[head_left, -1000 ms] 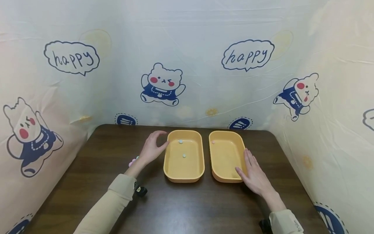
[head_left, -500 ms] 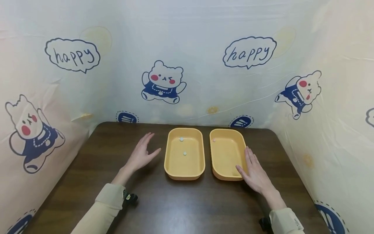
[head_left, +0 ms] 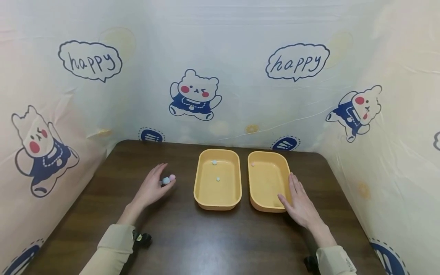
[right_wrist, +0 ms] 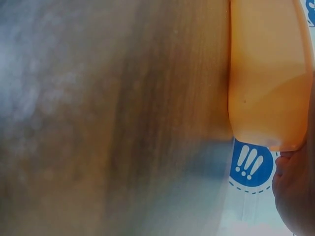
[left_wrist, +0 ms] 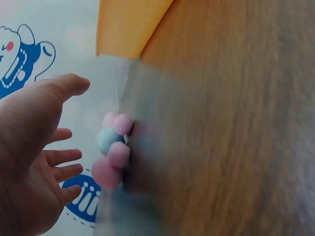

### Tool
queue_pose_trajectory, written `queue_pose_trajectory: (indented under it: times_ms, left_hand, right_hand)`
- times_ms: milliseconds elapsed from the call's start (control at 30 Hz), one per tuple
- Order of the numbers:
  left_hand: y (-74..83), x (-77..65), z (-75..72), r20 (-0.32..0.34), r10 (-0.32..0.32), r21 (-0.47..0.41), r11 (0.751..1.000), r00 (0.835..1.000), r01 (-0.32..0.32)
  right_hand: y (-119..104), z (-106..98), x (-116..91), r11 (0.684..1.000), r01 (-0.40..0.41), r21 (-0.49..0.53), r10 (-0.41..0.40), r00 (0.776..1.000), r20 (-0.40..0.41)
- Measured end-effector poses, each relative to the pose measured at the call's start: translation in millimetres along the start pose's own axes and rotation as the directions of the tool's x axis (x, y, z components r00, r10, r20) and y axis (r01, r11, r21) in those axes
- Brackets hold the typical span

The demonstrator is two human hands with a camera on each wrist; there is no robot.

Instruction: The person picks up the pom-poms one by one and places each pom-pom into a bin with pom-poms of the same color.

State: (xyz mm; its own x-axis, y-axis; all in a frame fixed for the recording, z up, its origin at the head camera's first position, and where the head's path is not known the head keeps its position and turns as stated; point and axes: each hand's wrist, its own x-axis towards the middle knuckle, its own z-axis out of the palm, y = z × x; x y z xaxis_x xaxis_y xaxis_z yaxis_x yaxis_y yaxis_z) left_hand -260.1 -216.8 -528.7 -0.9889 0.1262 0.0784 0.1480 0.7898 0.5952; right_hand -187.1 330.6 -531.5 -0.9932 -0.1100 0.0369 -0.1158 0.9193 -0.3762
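My left hand (head_left: 151, 187) is low over the left part of the table, thumb and fingers spread apart. A cluster of small fuzzy balls, pink (left_wrist: 106, 173) and light blue (left_wrist: 110, 141), lies on the table just past its fingers in the left wrist view. Seen from the head, a light blue ball (head_left: 166, 180) and a pink ball (head_left: 172, 177) show between thumb and fingers. My right hand (head_left: 302, 206) rests at the right yellow tray (head_left: 266, 187), straight fingers along its right side and the thumb over the rim. That tray holds a tiny pink ball (head_left: 253, 164).
Beside it stands the left yellow tray (head_left: 218, 195), with two small pale blue balls (head_left: 214, 162) inside. Both trays sit on a dark wooden table (head_left: 206, 240). A printed cloth (head_left: 240, 57) hangs behind and along the sides.
My left hand has moved away from the left tray, leftward and down to the cluster of balls. The right hand stays at the right tray. The head view has shifted slightly.
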Motion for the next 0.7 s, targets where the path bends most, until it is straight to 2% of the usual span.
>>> queue_pose_trajectory:
  times_ms: [400,700]
  left_hand:
    - [-13.9,-3.9,-2.1,0.034,-0.057,0.014,0.998,0.998,0.057]
    - [-15.7,-4.6,2.3,0.028,-0.038,0.020,0.999,0.999,0.038]
  right_hand:
    - [-2,-1,-1,1.000,0.003,0.008,-0.003,1.000,0.003]
    - [-1,-1,-1,1.000,0.002,0.012,-0.002,1.000,0.001]
